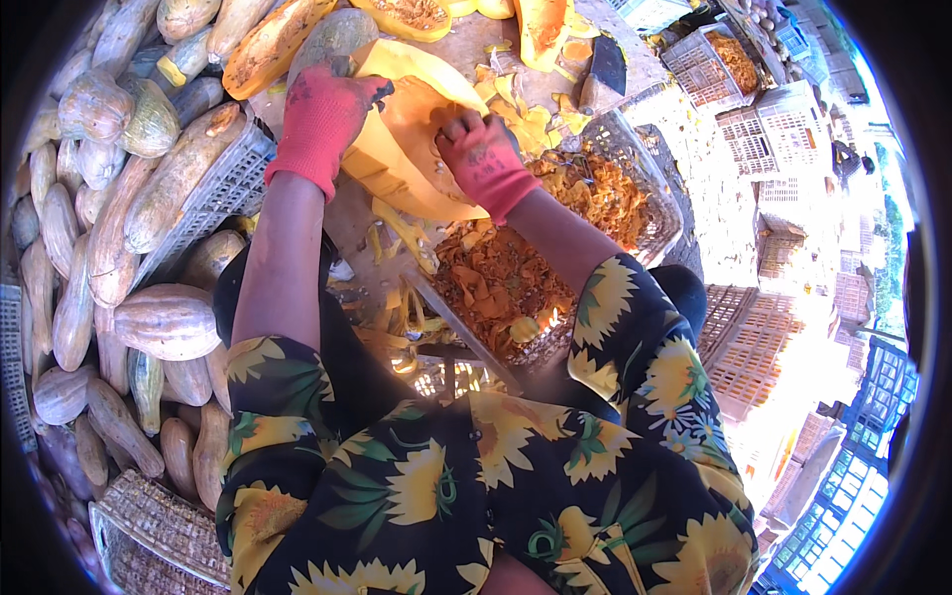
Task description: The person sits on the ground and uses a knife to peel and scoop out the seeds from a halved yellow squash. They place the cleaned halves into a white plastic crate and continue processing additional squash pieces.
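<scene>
A peeled, hollowed pumpkin half (420, 111) lies tilted on the work board in front of me, its orange inside facing up. My left hand (327, 111), in a red work glove with dark fingertips, grips its upper left rim. My right hand (483, 156), in a matching glove, reaches inside the hollow with bent fingers; whether the fingertips hold anything is hidden. Just below, a plastic crate (673, 230) holds orange pumpkin pulp and seeds (498, 282). Yellow peelings (528, 119) lie to the right of the pumpkin half.
A broad-bladed knife (606, 71) rests at the board's right edge. Cut pumpkin halves (271, 48) lie along the far side. Whole pumpkins (167, 320) are heaped at the left around a grey crate (212, 193). Stacked crates (773, 130) stand at the right, one with pulp (732, 63).
</scene>
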A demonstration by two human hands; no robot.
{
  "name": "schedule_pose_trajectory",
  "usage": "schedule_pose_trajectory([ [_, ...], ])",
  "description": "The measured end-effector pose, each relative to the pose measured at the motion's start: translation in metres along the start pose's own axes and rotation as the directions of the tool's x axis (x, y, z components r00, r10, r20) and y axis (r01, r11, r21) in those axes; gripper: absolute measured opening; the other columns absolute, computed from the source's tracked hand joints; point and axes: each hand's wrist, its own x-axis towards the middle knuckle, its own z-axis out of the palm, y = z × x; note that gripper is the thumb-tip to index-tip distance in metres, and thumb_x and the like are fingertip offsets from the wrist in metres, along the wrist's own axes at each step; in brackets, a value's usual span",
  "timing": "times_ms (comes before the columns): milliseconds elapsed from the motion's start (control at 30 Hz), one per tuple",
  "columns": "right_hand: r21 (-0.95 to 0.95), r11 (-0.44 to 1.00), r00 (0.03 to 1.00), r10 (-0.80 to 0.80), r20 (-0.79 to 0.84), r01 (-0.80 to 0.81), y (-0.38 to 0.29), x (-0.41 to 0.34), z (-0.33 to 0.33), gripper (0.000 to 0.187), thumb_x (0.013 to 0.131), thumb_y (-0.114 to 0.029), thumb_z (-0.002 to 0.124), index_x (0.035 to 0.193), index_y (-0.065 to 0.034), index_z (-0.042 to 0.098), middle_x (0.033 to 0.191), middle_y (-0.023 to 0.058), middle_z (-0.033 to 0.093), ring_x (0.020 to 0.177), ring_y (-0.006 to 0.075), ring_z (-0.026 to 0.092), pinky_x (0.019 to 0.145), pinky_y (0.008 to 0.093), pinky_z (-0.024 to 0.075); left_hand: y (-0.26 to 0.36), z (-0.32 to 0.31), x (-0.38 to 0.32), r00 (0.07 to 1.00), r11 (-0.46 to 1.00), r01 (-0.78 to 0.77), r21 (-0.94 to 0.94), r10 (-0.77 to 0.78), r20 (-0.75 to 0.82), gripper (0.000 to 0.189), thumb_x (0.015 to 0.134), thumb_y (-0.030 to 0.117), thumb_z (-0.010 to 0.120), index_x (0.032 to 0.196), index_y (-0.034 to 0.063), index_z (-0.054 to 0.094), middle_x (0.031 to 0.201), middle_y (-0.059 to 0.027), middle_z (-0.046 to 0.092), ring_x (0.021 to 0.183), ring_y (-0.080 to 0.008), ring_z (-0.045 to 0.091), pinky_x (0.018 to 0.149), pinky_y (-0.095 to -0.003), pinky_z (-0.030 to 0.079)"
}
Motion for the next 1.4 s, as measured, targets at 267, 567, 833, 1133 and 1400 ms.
schedule_pose_trajectory([
  [267,0.261,0.965,0.991,0.028,-0.130,0.007,0.016,-0.029,-0.014,0.020,0.073,-0.015,0.063,0.092,-0.0183,0.068,0.101,-0.0005,0.061,0.101,0.0210,0.057,0.080,0.0379,0.0477,-0.003,0.008,0.024,0.996,0.994,-0.080,0.076,0.082,-0.020,0.051,0.071,0.038,0.075,0.094,-0.0069,0.067,0.090,-0.0223,0.068,0.085,-0.0343,0.066,0.078,-0.0402,0.050],
  [567,0.158,0.987,0.999,-0.042,0.015,0.039,0.014,-0.049,-0.019,0.016,0.075,-0.015,0.061,0.089,-0.0173,0.068,0.094,0.0000,0.062,0.097,0.0217,0.058,0.077,0.0367,0.0506,-0.012,0.006,0.022,0.987,0.984,-0.159,0.085,0.159,0.003,0.048,0.072,0.043,0.073,0.090,-0.0014,0.069,0.086,-0.0190,0.068,0.085,-0.0334,0.065,0.077,-0.0393,0.050],
  [833,0.107,0.967,0.938,-0.252,0.238,0.233,0.021,0.005,-0.012,0.018,0.075,-0.011,0.064,0.092,-0.0144,0.068,0.095,0.0007,0.062,0.100,0.0227,0.058,0.080,0.0325,0.0517,0.008,0.008,0.019,0.997,0.985,-0.070,0.157,0.074,-0.022,0.042,0.074,0.040,0.073,0.088,0.0003,0.070,0.082,-0.0174,0.068,0.078,-0.0308,0.065,0.074,-0.0376,0.050],
  [1133,0.200,0.900,0.811,-0.435,0.391,0.387,0.103,-0.137,0.000,0.013,0.072,-0.012,0.063,0.085,-0.0154,0.063,0.093,-0.0008,0.059,0.101,0.0191,0.055,0.082,0.0326,0.0474,-0.005,0.004,0.026,0.998,0.983,-0.051,0.178,0.045,0.034,0.041,0.075,0.035,0.075,0.091,-0.0017,0.068,0.083,-0.0125,0.068,0.078,-0.0227,0.063,0.073,-0.0335,0.048],
  [1400,0.159,0.980,0.991,-0.127,0.050,0.118,0.038,-0.054,-0.025,0.023,0.078,-0.014,0.060,0.100,-0.0151,0.064,0.098,0.0020,0.061,0.094,0.0217,0.058,0.077,0.0341,0.0504,0.000,0.005,0.022,0.999,0.986,-0.041,0.159,0.042,-0.002,0.040,0.077,0.033,0.076,0.091,-0.0038,0.066,0.083,-0.0097,0.068,0.077,-0.0171,0.062,0.071,-0.0308,0.047],
])
